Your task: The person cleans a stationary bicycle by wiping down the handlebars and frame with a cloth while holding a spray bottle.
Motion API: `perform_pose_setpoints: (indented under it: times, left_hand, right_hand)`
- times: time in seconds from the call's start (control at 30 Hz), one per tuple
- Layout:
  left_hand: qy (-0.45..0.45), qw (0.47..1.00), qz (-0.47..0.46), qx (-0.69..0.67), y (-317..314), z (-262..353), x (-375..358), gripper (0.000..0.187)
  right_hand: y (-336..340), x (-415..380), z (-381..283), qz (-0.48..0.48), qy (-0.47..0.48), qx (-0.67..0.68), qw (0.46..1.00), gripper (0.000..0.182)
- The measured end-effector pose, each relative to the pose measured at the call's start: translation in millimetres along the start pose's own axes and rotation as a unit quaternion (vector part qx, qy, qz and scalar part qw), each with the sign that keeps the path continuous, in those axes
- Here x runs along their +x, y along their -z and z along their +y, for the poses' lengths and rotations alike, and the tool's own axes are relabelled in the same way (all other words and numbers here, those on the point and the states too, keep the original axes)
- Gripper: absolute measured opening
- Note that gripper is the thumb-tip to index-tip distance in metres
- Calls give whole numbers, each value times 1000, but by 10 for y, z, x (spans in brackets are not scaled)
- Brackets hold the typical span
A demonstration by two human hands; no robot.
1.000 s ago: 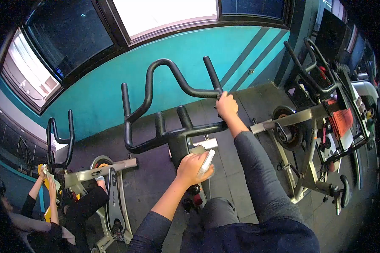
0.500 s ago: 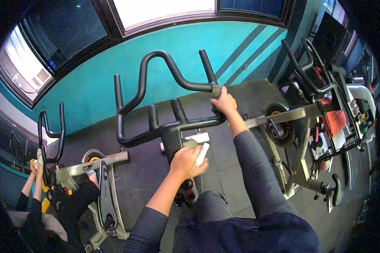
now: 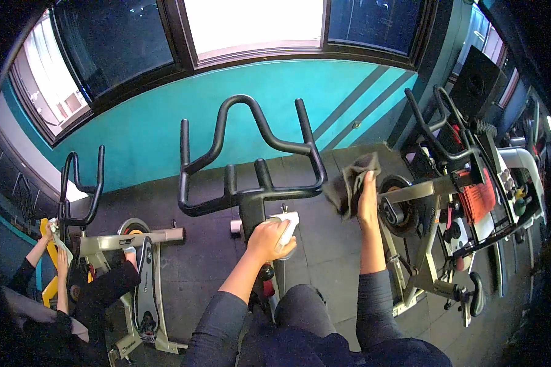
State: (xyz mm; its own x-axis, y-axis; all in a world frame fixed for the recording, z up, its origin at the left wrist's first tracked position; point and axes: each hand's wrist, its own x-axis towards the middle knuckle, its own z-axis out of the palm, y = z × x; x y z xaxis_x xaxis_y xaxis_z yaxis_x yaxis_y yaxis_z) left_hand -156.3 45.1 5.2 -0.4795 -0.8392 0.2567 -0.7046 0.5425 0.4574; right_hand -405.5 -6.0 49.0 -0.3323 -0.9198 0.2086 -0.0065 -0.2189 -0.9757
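Note:
The black handlebar of an exercise bike stands in front of me, below the teal wall. My left hand is wrapped round a white object, perhaps a bottle, near the handlebar's post; its lower part is hidden by my fingers. To the right of the handlebar, apart from it, my right hand holds a dark grey cloth, which hangs loosely open from the fingers and thumb.
At the left, a co-worker's hands hold a white cloth beside another bike. A third bike stands at the right, with a red cloth near it. Windows run above the teal wall.
My right hand has come off the handlebar and moved right and down, and the cloth now hangs in full view. The co-worker's hands have moved apart. The whole view has shifted slightly.

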Motion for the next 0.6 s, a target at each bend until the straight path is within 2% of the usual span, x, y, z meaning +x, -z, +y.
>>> perform_pose_setpoints:
  times: [0.03,0.07,0.13,0.2,0.27,0.3,0.33,0.4,0.43,0.47,0.57,0.6]
  left_hand:
    - [1,1000,-5,-4,-16,-10,2,46]
    - [1,1000,-10,-6,-21,-19,12,46]
    - [7,1000,-19,4,6,5,14,46]
    - [-4,1000,-13,-15,-14,-19,11,47]
    - [-10,1000,1,-15,5,4,9,46]
    - [-15,1000,15,-16,15,10,5,46]
    - [-11,1000,16,-13,25,-3,16,46]
    - [-13,1000,-1,-11,18,7,10,46]
    - [-9,1000,-4,-13,34,29,20,45]
    - [-8,1000,-6,-12,15,18,13,45]
    - [-29,999,34,-9,-24,-17,-8,45]
    - [-29,999,39,-13,-19,-7,-7,45]
  right_hand:
    - [22,51,26,-7,27,-18,999,61]
    - [63,94,100,-56,50,-97,992,60]
    - [-249,93,124,-55,232,-286,928,54]
    - [-524,83,343,-266,298,-350,847,46]
    - [-789,-159,558,-208,331,-426,816,41]
    - [-842,-94,561,-225,280,-406,840,40]
    - [-907,-28,566,-205,268,-419,843,37]
    - [-1024,106,571,-229,199,-496,814,36]
    - [-1064,163,471,-253,139,-550,784,43]
    - [-1100,248,440,-285,77,-557,776,53]
    - [-1134,507,427,-388,-12,-562,730,59]
    - [-1145,561,469,-388,-10,-562,731,59]
